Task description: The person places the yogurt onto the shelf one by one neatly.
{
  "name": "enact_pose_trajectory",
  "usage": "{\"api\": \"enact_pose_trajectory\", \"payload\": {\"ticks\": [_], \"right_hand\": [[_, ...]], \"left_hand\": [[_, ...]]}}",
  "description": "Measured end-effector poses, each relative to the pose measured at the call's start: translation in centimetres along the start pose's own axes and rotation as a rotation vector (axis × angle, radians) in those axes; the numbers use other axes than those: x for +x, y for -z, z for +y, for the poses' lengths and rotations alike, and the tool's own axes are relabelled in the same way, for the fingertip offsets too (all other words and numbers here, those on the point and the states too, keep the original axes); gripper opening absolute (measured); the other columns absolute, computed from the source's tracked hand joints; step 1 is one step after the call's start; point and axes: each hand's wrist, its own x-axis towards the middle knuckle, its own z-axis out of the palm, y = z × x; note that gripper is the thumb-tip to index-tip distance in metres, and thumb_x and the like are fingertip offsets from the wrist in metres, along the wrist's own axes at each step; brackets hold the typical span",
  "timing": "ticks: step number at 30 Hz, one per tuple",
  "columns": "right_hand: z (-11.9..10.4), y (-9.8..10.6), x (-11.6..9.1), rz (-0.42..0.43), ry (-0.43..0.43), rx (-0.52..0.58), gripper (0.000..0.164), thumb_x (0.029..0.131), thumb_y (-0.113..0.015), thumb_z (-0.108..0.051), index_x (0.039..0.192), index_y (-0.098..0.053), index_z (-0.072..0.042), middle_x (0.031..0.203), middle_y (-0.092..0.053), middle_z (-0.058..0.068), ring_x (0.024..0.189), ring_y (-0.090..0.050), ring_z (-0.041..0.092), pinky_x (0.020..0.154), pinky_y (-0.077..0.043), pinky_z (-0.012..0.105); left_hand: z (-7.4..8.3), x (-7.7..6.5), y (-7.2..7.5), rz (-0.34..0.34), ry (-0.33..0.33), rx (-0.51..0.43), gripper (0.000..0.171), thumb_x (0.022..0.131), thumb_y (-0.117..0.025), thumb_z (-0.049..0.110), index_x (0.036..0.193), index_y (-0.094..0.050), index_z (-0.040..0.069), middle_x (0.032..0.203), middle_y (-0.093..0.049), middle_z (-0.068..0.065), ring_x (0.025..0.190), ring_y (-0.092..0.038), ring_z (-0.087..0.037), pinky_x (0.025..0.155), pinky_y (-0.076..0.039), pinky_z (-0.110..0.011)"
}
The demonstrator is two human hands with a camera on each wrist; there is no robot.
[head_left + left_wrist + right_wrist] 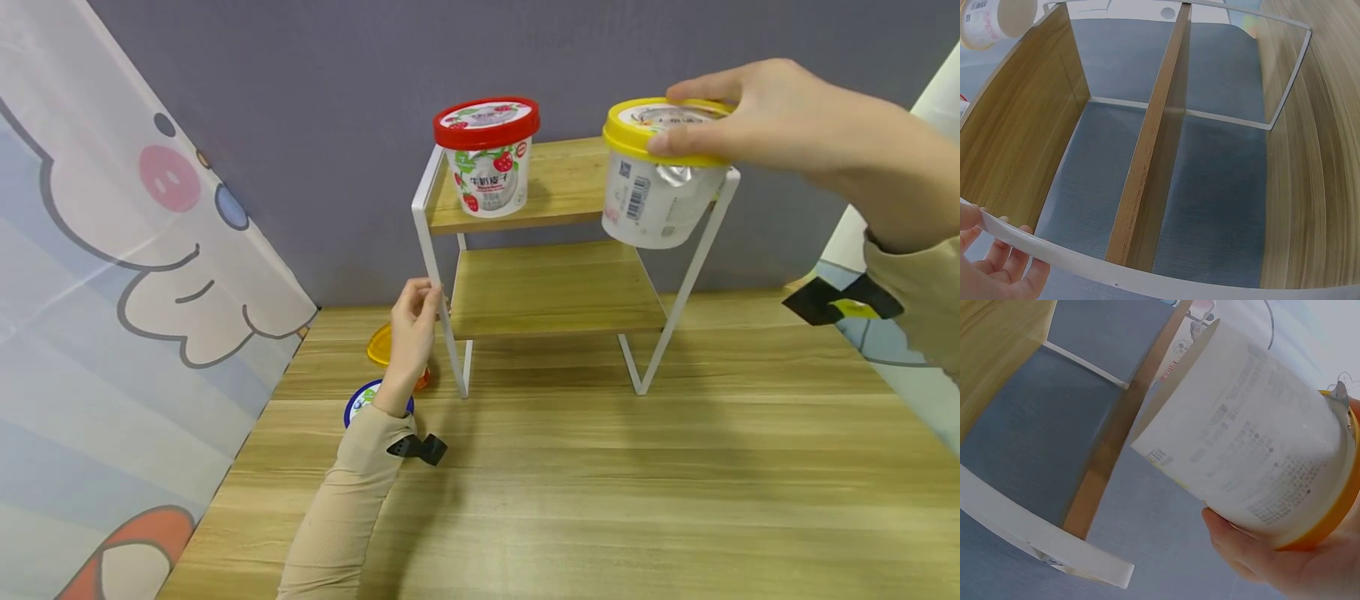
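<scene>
My right hand [757,125] grips a white tub with a yellow lid [660,200] by its lid, thumb at the near side and fingers over the top. The tub overlaps the right end of the rack's top shelf in the head view; in the right wrist view its printed side and base [1235,437] face the camera. With my left hand [415,325] I hold the left white leg of a two-tier rack [555,287], fingers curled round the metal bar [1054,253]. A tub with a red lid and strawberry print [491,171] stands upright on the top shelf's left end.
A blue-lidded tub [363,398] sits on the wooden table [555,492], partly hidden behind my left forearm. Close by it lies a yellow-orange item [380,344], also partly covered. A grey wall [315,125] rises behind the rack, and a cartoon-print curtain [97,275] hangs at left.
</scene>
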Motion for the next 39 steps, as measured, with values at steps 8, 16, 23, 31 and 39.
{"api": "enact_pose_trajectory", "payload": {"ticks": [8,16,23,31,39], "right_hand": [[-0.6,0.3,1.4,0.036,0.029,-0.007,0.078,0.077,-0.060,-0.050,0.140,-0.019,-0.031,0.132,-0.034,0.014,0.118,-0.026,0.033,0.091,-0.012,0.068],[-1.7,0.0,2.0,0.020,0.003,0.012,0.083,0.079,-0.057,-0.051,0.142,-0.013,-0.020,0.137,-0.029,0.014,0.124,-0.019,0.031,0.097,-0.010,0.062],[-2.9,-0.5,1.8,0.022,-0.014,0.035,0.087,0.080,-0.056,-0.049,0.143,-0.009,-0.011,0.144,-0.016,0.014,0.129,-0.012,0.033,0.099,-0.009,0.060],[-3.1,-1.0,2.3,0.033,-0.003,0.026,0.092,0.079,-0.056,-0.050,0.142,-0.006,-0.005,0.140,-0.021,0.019,0.125,-0.018,0.037,0.100,-0.012,0.059],[-3.7,-1.4,2.3,0.037,0.005,0.011,0.091,0.080,-0.056,-0.048,0.141,-0.007,-0.002,0.142,-0.018,0.019,0.125,-0.017,0.037,0.101,-0.012,0.055]], "left_hand": [[0.2,0.0,-0.1,0.006,0.009,0.015,0.017,0.092,-0.043,0.003,0.097,-0.047,-0.013,0.075,-0.052,0.005,0.066,-0.051,-0.002,0.066,-0.047,-0.026],[-1.6,0.5,0.0,0.002,0.004,-0.003,0.018,0.092,-0.044,0.007,0.097,-0.049,-0.010,0.076,-0.054,0.003,0.068,-0.053,-0.007,0.066,-0.047,-0.024],[-2.8,0.8,0.1,0.003,-0.022,0.006,0.020,0.093,-0.045,0.014,0.097,-0.050,-0.005,0.081,-0.056,-0.015,0.075,-0.053,-0.032,0.065,-0.046,-0.023],[-2.6,0.6,0.2,0.002,-0.005,-0.010,0.021,0.093,-0.045,0.013,0.098,-0.050,-0.006,0.078,-0.055,0.001,0.074,-0.054,-0.025,0.066,-0.046,-0.023],[-2.9,0.7,0.1,-0.001,-0.005,-0.015,0.022,0.093,-0.045,0.014,0.099,-0.050,-0.007,0.079,-0.055,0.001,0.076,-0.053,-0.032,0.066,-0.046,-0.023]]}}
